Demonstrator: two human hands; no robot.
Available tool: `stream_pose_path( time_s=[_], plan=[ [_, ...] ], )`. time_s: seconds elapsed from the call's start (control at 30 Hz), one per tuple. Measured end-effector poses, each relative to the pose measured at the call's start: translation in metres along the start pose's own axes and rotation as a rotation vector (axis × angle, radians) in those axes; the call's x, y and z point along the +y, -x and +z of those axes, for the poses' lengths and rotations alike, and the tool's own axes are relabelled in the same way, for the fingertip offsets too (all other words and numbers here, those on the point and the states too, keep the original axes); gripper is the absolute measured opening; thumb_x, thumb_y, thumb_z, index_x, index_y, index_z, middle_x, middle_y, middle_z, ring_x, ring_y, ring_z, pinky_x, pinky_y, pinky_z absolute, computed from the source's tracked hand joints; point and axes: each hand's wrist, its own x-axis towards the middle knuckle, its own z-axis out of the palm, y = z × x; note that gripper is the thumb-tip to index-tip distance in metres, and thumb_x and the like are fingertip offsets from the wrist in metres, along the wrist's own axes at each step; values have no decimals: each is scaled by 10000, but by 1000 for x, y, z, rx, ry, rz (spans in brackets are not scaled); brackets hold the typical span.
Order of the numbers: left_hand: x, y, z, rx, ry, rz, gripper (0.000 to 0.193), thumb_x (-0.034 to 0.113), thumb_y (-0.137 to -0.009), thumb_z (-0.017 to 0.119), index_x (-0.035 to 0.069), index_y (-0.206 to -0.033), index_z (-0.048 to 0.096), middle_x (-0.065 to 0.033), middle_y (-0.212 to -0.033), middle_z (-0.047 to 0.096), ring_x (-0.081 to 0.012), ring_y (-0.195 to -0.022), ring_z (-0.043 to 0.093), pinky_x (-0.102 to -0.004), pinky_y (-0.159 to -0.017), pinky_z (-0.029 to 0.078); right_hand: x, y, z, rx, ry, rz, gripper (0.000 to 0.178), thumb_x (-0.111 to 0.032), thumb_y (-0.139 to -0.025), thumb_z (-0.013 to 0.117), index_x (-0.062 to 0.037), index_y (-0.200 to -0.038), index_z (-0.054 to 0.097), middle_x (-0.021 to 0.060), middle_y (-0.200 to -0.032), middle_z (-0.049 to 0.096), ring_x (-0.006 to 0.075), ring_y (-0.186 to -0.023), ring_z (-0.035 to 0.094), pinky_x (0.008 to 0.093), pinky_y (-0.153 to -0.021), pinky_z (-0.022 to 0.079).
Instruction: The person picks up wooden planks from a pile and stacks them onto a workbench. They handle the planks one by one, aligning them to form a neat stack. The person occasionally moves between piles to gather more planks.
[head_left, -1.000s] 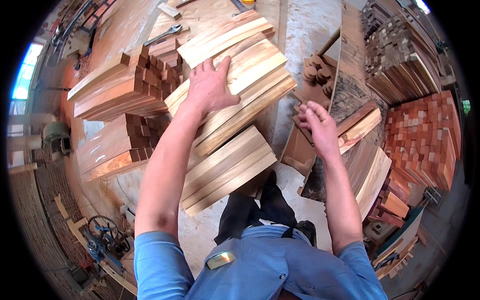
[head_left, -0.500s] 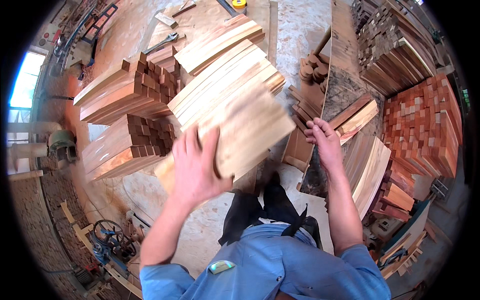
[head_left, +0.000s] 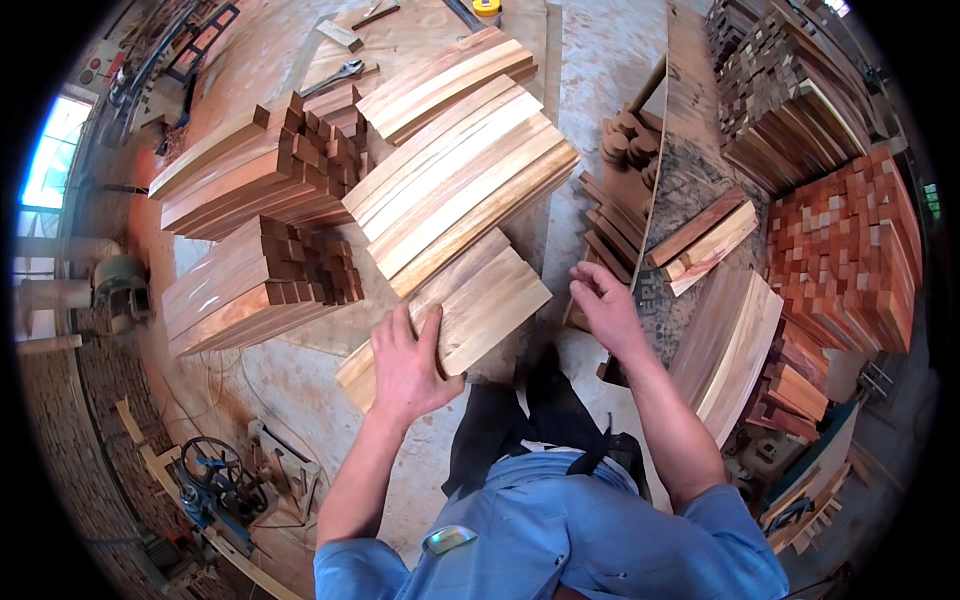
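My left hand (head_left: 407,365) is closed over a pale wooden board (head_left: 495,312), its fingers across the top and the thumb along the near edge. This board lies low in front of me, beside a browner board (head_left: 465,268), at the near end of a stack of planed boards (head_left: 460,180). What lies under the held board is mostly hidden. My right hand (head_left: 608,308) hovers to the right of the board's end, touching nothing. Its fingers are loosely bent and apart, with nothing visible in them.
Stacks of brown wood blocks (head_left: 255,285) stand at the left. On the right, a dark bench (head_left: 660,300) carries two loose strips (head_left: 705,235) and pale boards (head_left: 725,350). Reddish block stacks (head_left: 845,250) rise beyond. An adjustable wrench (head_left: 345,72) and a yellow tape measure (head_left: 487,8) lie farther off.
My left hand has lowered the pale board toward the near end of the stack, and the browner board now shows beside it. My right hand has moved left and down toward the board.
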Motion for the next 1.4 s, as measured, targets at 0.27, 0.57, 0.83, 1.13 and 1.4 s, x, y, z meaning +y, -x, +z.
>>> stream_pose_path(
  time_s=[0.27, 0.57, 0.83, 1.13, 1.4],
  plan=[
    [1, -1, -13, -68, -23, 23, 983, 347, -556, 821, 11, -1408, 466, -342, -1399, 377, -502, -1282, 381, -580, -1106, 299, -3, -7, 31, -76, 268, -122, 554, -275, -908, 668, 30, -1353, 543, 223, -1363, 569, 340, -1267, 561, 379, -1069, 434],
    [-32, -7, -15, 140, 252, -137, 962, 340, -681, 864, -50, -1432, 407, -323, -1447, 400, -500, -1331, 395, -529, -1120, 344, -56, -82, -4, 79, 350, -242, 547, -265, -906, 679, 63, -1323, 543, 236, -1316, 582, 345, -1210, 586, 388, -1032, 452],
    [-62, -77, -5, 110, 1087, -677, 584, 129, -907, 647, -71, -1414, 440, -212, -1258, 615, -255, -1090, 619, -337, -951, 478, -97, -179, 8, 91, 742, -372, 647, -389, -910, 618, 48, -1372, 498, 278, -1358, 540, 412, -1272, 521, 453, -1083, 407],
    [-53, -95, -19, 32, 1425, -895, 627, 79, -888, 569, 53, -1487, 387, -108, -1384, 531, -205, -1196, 504, -422, -962, 436, -127, -225, 25, -47, 922, -38, 737, -478, -929, 588, 11, -1447, 398, 297, -1379, 516, 437, -1271, 528, 492, -1077, 429],
    [-50, -100, -28, -1, 1427, -913, 606, 65, -892, 538, 74, -1480, 392, -113, -1375, 533, -221, -1200, 502, -406, -995, 412, -151, -229, 32, -76, 904, 67, 681, -517, -942, 542, -16, -1402, 512, 278, -1339, 586, 402, -1251, 564, 447, -1074, 435]
  ],
)
